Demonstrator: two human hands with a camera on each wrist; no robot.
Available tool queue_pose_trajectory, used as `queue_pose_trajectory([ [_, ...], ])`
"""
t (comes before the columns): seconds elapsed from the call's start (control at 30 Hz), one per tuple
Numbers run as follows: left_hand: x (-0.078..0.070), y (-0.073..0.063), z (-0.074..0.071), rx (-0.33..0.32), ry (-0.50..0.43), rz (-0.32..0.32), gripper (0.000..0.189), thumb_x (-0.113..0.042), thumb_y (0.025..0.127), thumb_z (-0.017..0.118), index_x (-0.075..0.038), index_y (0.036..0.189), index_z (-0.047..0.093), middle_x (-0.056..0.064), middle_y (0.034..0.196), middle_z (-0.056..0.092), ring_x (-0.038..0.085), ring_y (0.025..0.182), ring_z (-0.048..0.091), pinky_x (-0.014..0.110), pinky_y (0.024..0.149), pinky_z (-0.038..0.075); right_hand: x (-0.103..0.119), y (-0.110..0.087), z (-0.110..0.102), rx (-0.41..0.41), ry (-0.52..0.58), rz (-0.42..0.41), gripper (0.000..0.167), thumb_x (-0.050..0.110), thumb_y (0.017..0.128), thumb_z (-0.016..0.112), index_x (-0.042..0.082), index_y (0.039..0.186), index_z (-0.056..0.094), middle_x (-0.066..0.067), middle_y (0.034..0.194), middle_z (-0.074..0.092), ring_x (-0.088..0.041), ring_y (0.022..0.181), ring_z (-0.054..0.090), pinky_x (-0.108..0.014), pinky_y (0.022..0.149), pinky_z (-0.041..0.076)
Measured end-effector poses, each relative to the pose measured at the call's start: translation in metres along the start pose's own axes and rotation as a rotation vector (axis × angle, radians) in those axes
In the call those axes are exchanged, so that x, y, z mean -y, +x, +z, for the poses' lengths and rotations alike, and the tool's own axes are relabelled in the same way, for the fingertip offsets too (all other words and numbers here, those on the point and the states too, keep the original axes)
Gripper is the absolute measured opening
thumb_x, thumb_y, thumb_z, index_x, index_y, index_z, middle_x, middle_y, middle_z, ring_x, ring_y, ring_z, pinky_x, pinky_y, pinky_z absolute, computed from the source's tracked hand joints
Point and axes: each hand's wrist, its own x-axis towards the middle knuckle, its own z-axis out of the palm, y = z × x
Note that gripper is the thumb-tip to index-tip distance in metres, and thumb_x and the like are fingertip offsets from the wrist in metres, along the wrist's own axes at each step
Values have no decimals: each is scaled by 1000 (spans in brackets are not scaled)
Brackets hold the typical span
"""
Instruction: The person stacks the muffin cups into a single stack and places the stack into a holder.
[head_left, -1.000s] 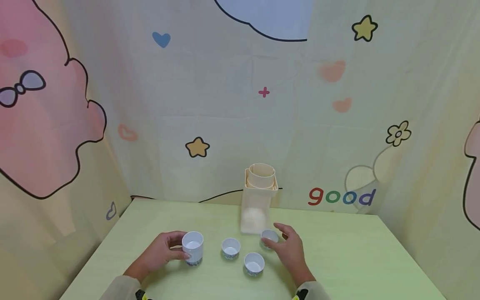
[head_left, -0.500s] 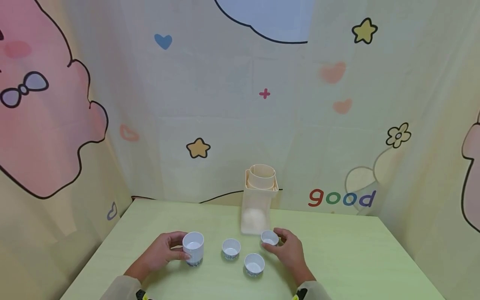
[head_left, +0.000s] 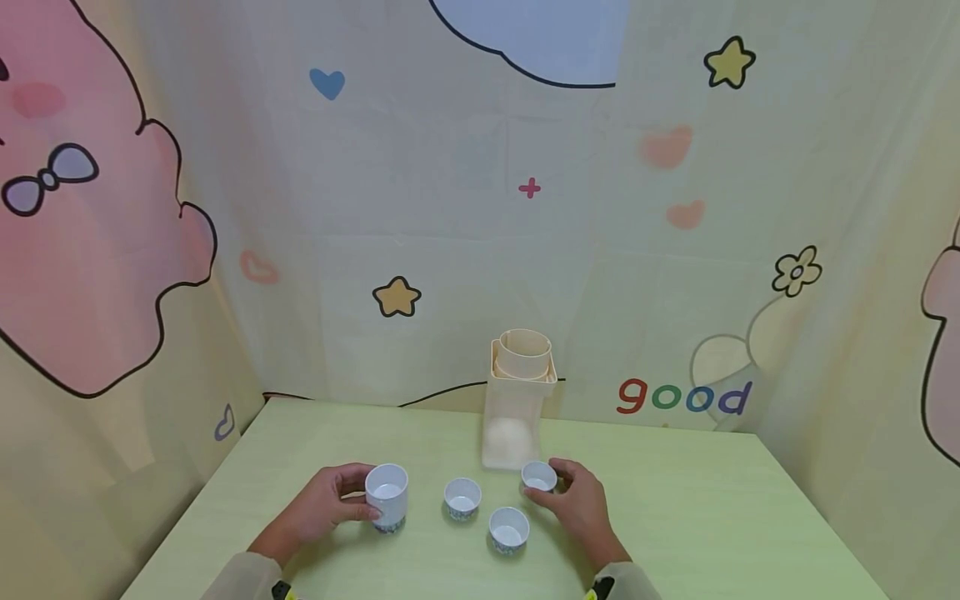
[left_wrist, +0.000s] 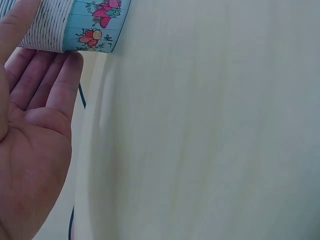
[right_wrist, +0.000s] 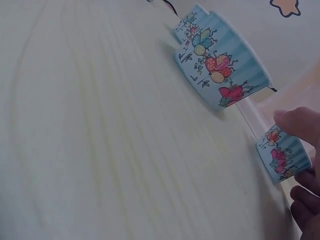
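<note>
My left hand [head_left: 322, 507] grips a stack of nested paper cups [head_left: 387, 500] upright at the table's left. In the left wrist view the stack [left_wrist: 49, 25] shows many white rims above a light blue, fruit-printed cup. At centre right my right hand [head_left: 583, 504] pinches a small paper cup [head_left: 538, 477] between thumb and fingers. That cup [right_wrist: 281, 156] has the same fruit print in the right wrist view and looks to be on the table. Two more paper cups stand between the hands, one farther back [head_left: 462, 498] and one nearer [head_left: 509, 531].
A cream-coloured holder [head_left: 512, 417] with a round tube on top stands behind the cups, close to the held one. The pale green table [head_left: 720, 517] ends at a printed curtain [head_left: 450, 183] at the back and sides.
My right fingers have come in from behind and above the right-hand cup to its side, pinching it. The left hand and the other cups keep their places.
</note>
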Motion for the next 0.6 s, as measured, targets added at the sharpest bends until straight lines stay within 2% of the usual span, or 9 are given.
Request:
queue_pose_trajectory([
  [0.3, -2, 1, 3, -18, -16, -20, 70, -16, 81, 88, 6, 140, 55, 23, 139, 61, 29, 123, 65, 29, 98, 58, -1, -1, 1, -4, -1, 2, 67, 26, 69, 97, -2, 123, 68, -17, 119, 73, -28, 109, 68, -45, 97, 57],
  [0.6, -4, 3, 5, -33, -28, -31, 70, -17, 81, 88, 5, 139, 56, 24, 139, 61, 31, 123, 65, 29, 98, 58, 2, -2, 1, 4, 22, 17, 66, 26, 70, 96, -1, 124, 68, -17, 120, 73, -28, 110, 68, -45, 99, 57],
])
